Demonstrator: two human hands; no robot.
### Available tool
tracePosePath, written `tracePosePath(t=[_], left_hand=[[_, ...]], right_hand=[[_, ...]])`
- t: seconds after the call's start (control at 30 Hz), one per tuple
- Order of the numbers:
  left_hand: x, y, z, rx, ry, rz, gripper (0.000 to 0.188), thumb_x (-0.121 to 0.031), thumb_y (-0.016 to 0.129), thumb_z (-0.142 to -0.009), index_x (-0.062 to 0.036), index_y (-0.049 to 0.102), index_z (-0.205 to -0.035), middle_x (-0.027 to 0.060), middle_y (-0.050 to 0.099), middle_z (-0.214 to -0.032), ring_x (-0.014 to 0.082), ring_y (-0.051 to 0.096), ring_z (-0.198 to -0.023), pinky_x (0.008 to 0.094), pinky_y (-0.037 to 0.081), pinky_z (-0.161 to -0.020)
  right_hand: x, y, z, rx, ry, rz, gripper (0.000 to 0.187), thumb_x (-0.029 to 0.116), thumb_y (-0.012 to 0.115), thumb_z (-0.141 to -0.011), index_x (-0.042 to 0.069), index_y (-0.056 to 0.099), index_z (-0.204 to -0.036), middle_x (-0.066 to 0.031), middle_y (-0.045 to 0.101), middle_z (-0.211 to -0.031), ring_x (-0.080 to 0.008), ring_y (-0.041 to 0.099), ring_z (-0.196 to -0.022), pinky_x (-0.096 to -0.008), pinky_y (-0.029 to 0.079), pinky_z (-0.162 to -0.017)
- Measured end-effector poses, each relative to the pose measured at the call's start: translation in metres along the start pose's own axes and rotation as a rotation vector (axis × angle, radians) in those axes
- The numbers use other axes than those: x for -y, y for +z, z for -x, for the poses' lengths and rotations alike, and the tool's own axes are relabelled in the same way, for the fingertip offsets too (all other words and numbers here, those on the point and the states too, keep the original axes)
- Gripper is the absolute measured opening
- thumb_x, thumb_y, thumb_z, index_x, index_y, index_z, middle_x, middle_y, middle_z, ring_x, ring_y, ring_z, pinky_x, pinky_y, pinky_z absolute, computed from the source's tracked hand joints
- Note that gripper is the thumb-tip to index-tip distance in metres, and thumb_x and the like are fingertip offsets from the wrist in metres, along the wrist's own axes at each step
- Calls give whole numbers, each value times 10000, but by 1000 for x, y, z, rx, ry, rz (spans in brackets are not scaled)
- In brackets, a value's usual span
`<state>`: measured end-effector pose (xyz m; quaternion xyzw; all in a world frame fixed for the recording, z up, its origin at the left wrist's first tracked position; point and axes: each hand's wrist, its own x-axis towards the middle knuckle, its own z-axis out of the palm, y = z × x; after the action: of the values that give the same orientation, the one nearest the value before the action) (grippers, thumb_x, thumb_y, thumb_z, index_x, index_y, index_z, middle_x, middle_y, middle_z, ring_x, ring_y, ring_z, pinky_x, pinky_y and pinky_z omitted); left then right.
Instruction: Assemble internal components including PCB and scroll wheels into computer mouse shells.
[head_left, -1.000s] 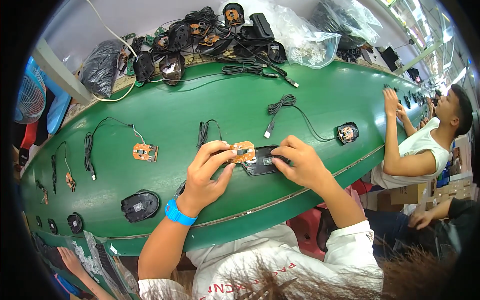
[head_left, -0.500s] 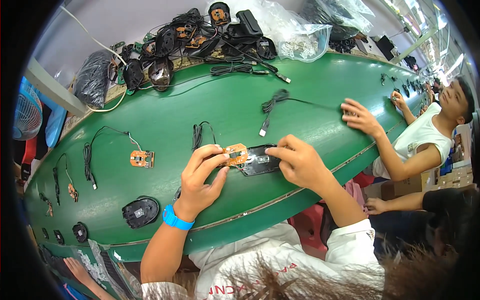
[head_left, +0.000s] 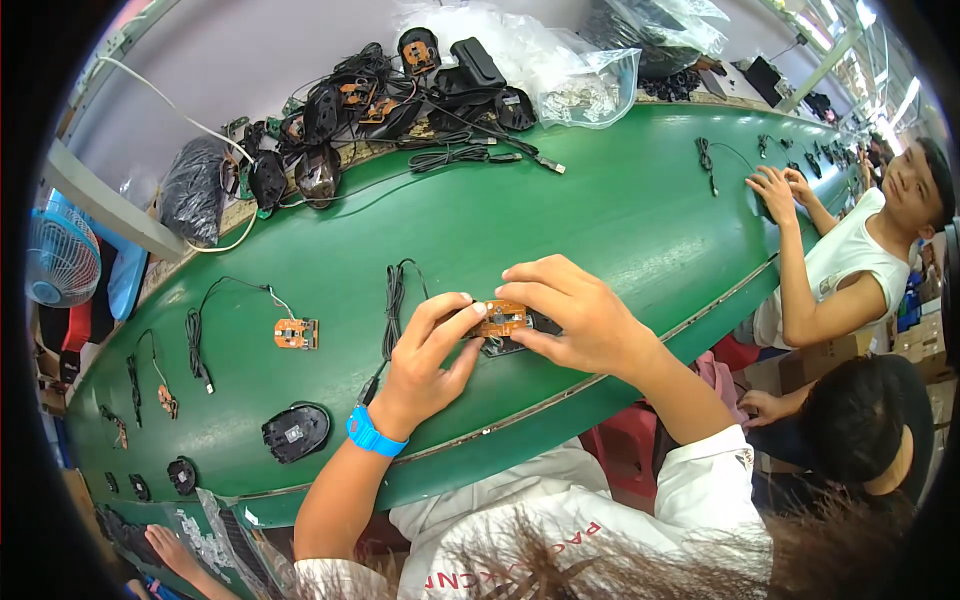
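Green work surface (head_left: 620,230) under hands; tangled black cables and parts (head_left: 345,115) heaped beyond them. Left hand (head_left: 425,360) and right hand (head_left: 585,318) close together, both clamped on orange circuit board (head_left: 503,318) between them. Board over black shell (head_left: 512,348); whether seated, hard to tell. Coiled cable (head_left: 394,310) just beyond left hand; second board (head_left: 296,334), open shell (head_left: 297,433) left of it.

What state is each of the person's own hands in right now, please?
Left hand: closed, holding the left end of the orange circuit board.
Right hand: closed, thumb and fingers on the board's right end.
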<state>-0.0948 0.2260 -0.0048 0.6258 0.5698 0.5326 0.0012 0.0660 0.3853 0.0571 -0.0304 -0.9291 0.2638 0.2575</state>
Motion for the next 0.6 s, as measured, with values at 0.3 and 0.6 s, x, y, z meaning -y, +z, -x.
tracePosePath(t=[0.3,0.6], left_hand=[[-3,18,-6,11,-11,52,599,107,777,-744,-57,616,-1297,164,617,-1199,329,661,-1071,382,598,-864],[-8,12,13,88,-80,-143,400,45,752,-754,-35,689,-1141,181,611,-1206,372,629,-1103,453,539,-933]], right_hand=[[-12,3,17,104,-30,83,395,46,830,-737,54,680,-1102,-98,682,-1115,-288,654,-976,-380,561,-831],[-19,3,34,-56,-28,87,280,-7,799,-744,25,686,-999,-112,682,-1041,-290,655,-896,-379,567,-761]])
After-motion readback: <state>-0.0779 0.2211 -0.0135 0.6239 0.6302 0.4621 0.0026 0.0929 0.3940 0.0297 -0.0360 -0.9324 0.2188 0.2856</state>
